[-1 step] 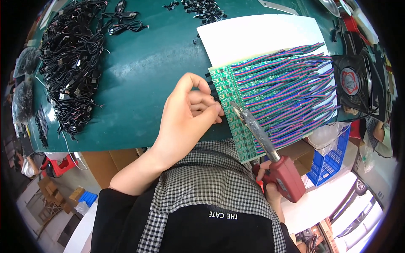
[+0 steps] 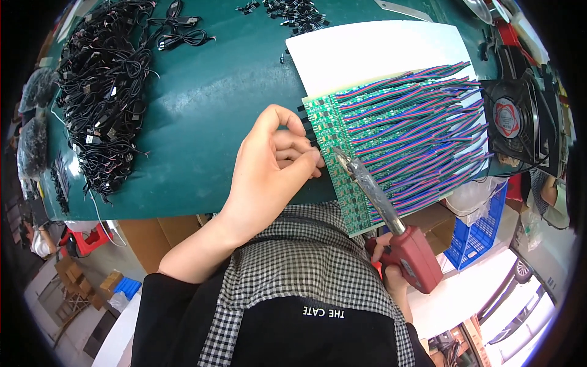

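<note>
A panel of green circuit boards [image 2: 358, 214] lies on a white sheet [image 2: 379, 52], and rows of red, blue, green and dark wires [image 2: 416, 137] run rightward from it. Small black connectors [image 2: 310, 133] jut from the panel's left edge. There my left hand [image 2: 260, 174] is closed, thumb and fingertips pinched together at the edge; what they hold is hidden. My right hand [image 2: 396, 278] grips a soldering gun [image 2: 417, 260] by its dark red handle, partly hidden behind it. The gun's tip rests on or just above the boards near my left fingertips; I cannot tell which.
A large heap of black cables [image 2: 104, 104] covers the left of the green table [image 2: 202, 110]. Loose black connectors [image 2: 296, 15] lie at the far side, near a metal blade [image 2: 403, 10]. A fan [image 2: 510, 119] stands at the right, above a blue crate [image 2: 477, 235].
</note>
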Action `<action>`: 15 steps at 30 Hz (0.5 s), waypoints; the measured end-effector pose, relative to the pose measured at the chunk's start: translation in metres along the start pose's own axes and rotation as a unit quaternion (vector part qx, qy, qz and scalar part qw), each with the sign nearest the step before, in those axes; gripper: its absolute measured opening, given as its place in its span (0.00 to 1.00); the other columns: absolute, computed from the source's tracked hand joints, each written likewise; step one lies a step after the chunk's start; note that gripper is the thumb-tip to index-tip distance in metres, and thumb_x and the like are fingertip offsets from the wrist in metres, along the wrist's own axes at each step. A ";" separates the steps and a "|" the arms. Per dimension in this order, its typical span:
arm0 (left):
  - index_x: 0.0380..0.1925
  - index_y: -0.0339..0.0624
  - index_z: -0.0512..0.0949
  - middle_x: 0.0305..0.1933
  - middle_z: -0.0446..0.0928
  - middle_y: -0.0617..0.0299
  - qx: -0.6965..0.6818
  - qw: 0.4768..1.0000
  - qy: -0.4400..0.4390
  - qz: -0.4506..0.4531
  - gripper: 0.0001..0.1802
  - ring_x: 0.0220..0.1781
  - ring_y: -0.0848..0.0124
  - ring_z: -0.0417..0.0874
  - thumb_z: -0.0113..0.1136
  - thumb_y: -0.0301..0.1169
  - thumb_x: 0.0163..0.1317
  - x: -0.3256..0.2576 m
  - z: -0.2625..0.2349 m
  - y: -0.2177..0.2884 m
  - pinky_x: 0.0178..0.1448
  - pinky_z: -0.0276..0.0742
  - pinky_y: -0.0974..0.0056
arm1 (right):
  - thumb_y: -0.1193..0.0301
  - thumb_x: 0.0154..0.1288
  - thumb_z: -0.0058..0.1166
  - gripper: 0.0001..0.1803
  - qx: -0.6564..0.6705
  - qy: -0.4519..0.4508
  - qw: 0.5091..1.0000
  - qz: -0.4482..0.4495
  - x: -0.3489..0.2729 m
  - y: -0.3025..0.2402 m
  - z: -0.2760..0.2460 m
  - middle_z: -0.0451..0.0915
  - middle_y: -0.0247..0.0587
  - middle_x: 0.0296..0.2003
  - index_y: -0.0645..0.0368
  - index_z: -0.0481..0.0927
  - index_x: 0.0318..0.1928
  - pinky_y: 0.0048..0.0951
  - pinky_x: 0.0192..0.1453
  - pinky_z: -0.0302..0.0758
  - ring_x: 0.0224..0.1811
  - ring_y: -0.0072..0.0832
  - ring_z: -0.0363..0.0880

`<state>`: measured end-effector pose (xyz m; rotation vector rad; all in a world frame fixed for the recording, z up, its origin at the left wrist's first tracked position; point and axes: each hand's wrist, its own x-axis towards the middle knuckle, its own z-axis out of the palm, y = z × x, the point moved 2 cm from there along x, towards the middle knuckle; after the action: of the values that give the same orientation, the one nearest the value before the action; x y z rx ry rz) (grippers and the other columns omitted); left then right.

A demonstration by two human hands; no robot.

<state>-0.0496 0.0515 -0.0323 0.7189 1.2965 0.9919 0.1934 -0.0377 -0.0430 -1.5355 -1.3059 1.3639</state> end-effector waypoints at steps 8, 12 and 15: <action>0.35 0.37 0.61 0.25 0.75 0.60 0.007 1.000 0.005 0.005 0.13 0.28 0.78 0.77 0.53 0.16 0.54 0.001 0.000 0.001 0.33 0.74 0.73 | 0.48 0.51 0.58 0.31 -0.121 -0.027 0.985 -0.120 -0.020 0.046 -0.022 0.79 0.35 0.28 0.63 0.76 0.45 0.30 0.34 0.75 0.29 0.34 0.80; 0.35 0.38 0.61 0.25 0.74 0.61 0.010 1.000 0.009 0.007 0.13 0.28 0.78 0.77 0.53 0.16 0.54 0.001 0.001 0.000 0.33 0.74 0.73 | 0.43 0.50 0.58 0.41 -0.171 -0.057 0.973 -0.144 -0.021 0.060 -0.027 0.79 0.39 0.30 0.66 0.69 0.52 0.32 0.37 0.76 0.32 0.38 0.80; 0.35 0.38 0.61 0.25 0.73 0.62 0.010 1.000 0.012 0.009 0.13 0.28 0.78 0.77 0.53 0.16 0.54 0.001 0.001 -0.001 0.33 0.74 0.73 | 0.43 0.49 0.59 0.42 -0.140 -0.054 0.976 -0.158 -0.019 0.059 -0.024 0.79 0.40 0.30 0.66 0.68 0.53 0.32 0.38 0.76 0.32 0.37 0.81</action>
<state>-0.0485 0.0521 -0.0332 0.7374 1.3236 1.0065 0.2314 -0.0679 -0.0886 -1.3677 -1.7863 1.1095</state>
